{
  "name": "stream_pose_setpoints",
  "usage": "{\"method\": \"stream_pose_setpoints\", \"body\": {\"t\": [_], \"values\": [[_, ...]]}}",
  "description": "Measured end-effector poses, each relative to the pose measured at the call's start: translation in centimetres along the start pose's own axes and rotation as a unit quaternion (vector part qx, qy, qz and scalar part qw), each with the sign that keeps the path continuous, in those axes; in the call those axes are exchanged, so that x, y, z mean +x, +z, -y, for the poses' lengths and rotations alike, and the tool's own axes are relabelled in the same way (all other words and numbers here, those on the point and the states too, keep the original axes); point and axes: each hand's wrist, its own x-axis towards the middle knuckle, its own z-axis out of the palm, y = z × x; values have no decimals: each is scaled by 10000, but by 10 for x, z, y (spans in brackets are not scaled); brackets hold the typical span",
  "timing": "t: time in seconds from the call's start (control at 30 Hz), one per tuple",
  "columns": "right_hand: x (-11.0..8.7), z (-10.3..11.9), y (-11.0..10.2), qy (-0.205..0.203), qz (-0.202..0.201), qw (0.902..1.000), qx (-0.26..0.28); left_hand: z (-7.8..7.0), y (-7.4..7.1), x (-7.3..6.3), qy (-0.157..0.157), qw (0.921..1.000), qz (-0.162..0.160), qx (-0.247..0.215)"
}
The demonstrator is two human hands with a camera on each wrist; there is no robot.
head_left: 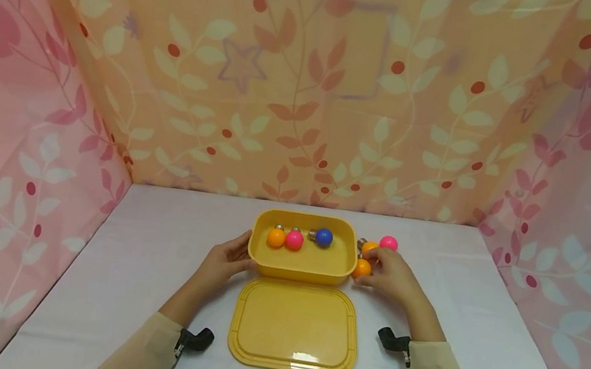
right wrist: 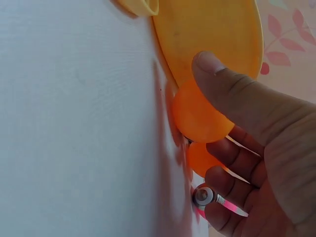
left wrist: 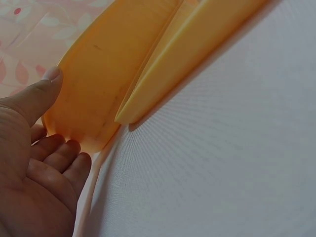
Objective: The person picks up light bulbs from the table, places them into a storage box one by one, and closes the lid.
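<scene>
A yellow box [head_left: 298, 275] holds an orange light bulb [head_left: 276, 237], a pink bulb [head_left: 294, 239] and a blue bulb [head_left: 324, 238]. My left hand [head_left: 222, 262] rests against the box's left end, thumb near the rim and fingertips at the outer wall [left wrist: 94, 84]. At the right end, the thumb and index finger of my right hand [head_left: 389, 275] pinch an orange bulb [right wrist: 200, 111] beside the box. Just behind it lie a second orange bulb [head_left: 370, 248] and a pink bulb [head_left: 388, 243], partly covered by my fingers in the right wrist view.
A yellow lid [head_left: 296, 326] lies flat on the white tabletop [head_left: 132, 301], right in front of the box. Patterned cloth [head_left: 313, 82] hangs behind the table and along both sides.
</scene>
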Motion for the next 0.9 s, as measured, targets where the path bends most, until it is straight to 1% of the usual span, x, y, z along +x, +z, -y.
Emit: {"method": "stream_pose_setpoints", "body": {"t": [0.23,0.4,0.5,0.63,0.73,0.83,0.9], "values": [[-2,2,4,280,-115,9993,-215,-2,0,-1,79,9999,87,-52],[-2,2,4,298,-206,9990,-245,-2,1,-2,38,9999,83,-82],[-2,0,2,325,-211,9991,-175,-2,1,-2,-2,9999,70,-131],[-2,-4,-4,321,-135,9994,-58,-1,1,-1,-27,9999,43,-90],[-3,-5,-12,213,-86,9997,65,-1,0,-1,4,10000,43,-43],[-6,-5,-20,115,-97,9997,168,-1,0,-1,40,10000,67,-27],[-8,-5,-26,123,-133,9995,248,-1,0,-1,31,10000,67,-33]]}}
